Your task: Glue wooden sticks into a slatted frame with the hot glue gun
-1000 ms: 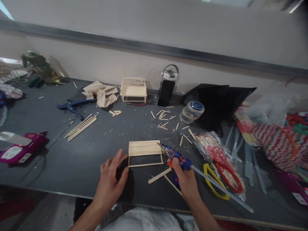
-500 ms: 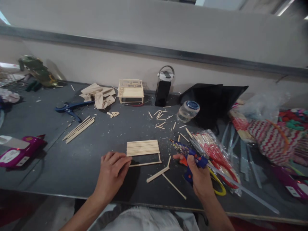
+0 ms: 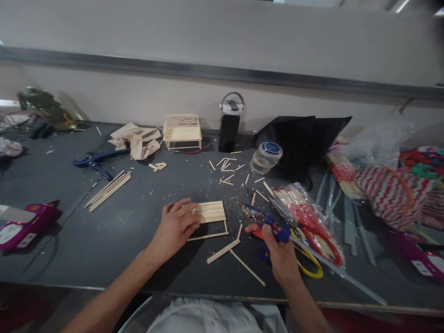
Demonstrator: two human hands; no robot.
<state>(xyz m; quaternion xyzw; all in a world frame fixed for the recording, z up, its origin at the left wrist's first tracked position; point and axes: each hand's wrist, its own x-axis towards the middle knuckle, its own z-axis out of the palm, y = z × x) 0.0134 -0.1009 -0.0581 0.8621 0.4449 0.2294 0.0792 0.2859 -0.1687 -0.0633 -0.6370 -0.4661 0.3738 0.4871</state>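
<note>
My left hand lies over the left end of a flat panel of wooden sticks, fingers stretched across it and thumb near its lower edge. Below the panel, thin sticks form an unfilled part of its frame. My right hand is wrapped round a blue glue gun with an orange trigger, its nozzle pointing left, just right of the panel. A long clear glue stick runs out of its back. Between the hands lie several loose sticks.
Behind are a small stick-built model, a phone against a bottle, and a jar. Pliers and a stick bundle lie left. Bagged sticks and yellow-handled scissors are right, near the table's front edge.
My left hand has moved from the frame's left corner up and right onto the panel, its fingers now spread over it. My right hand still holds the glue gun. The view has shifted slightly.
</note>
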